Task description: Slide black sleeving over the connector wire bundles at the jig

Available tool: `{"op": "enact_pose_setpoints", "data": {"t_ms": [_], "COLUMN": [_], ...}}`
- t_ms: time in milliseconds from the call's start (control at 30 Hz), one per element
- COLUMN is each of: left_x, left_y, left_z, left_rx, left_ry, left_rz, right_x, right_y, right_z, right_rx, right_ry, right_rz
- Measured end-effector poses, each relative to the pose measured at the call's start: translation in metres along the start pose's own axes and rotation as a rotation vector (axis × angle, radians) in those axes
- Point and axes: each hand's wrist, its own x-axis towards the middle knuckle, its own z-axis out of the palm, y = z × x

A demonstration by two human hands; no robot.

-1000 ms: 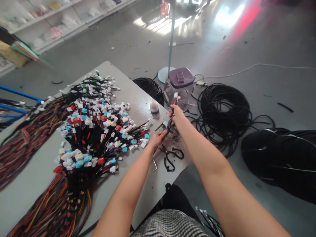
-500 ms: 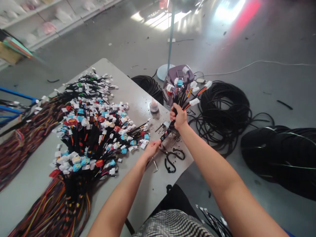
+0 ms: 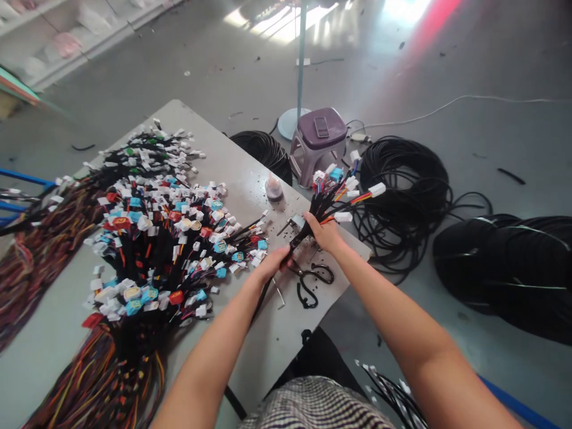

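A black-sleeved wire harness (image 3: 318,205) runs through both my hands above the table corner, its white, blue and red connectors fanning out past my right hand (image 3: 322,231). That hand is wrapped round the bundle just below the loose branches. Lower down, my left hand (image 3: 277,262) is closed on the sleeved trunk, which trails on under my left forearm. Black-handled scissors (image 3: 314,280) lie beneath, close to my left hand, their blades partly hidden. Beside them rests a thin bent metal rod (image 3: 280,295). A small metal fixture (image 3: 295,222) sits on the table behind the harness.
Many harnesses (image 3: 170,238) with coloured connectors are heaped on the table (image 3: 250,357) to the left. A small bottle (image 3: 274,188) stands near the far edge. Beyond are a purple stool (image 3: 319,134) with a phone on it and black tubing coils (image 3: 404,173) on the floor.
My right hand has come down and closer to my left hand, bringing the connector end of the harness lower. The stool behind is now uncovered. The whole view has shifted slightly.
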Motion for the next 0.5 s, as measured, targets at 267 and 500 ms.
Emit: {"op": "enact_pose_setpoints", "data": {"t_ms": [267, 500], "left_x": [0.012, 0.023], "left_y": [0.011, 0.028], "left_z": [0.012, 0.015], "left_rx": [0.127, 0.045], "left_ry": [0.206, 0.166], "left_rz": [0.13, 0.007], "right_x": [-0.068, -0.152], "right_y": [0.022, 0.08], "right_z": [-0.017, -0.016], "right_rx": [-0.516, -0.952], "right_ry": [0.289, -0.143], "right_rz": [-0.418, -0.283]}}
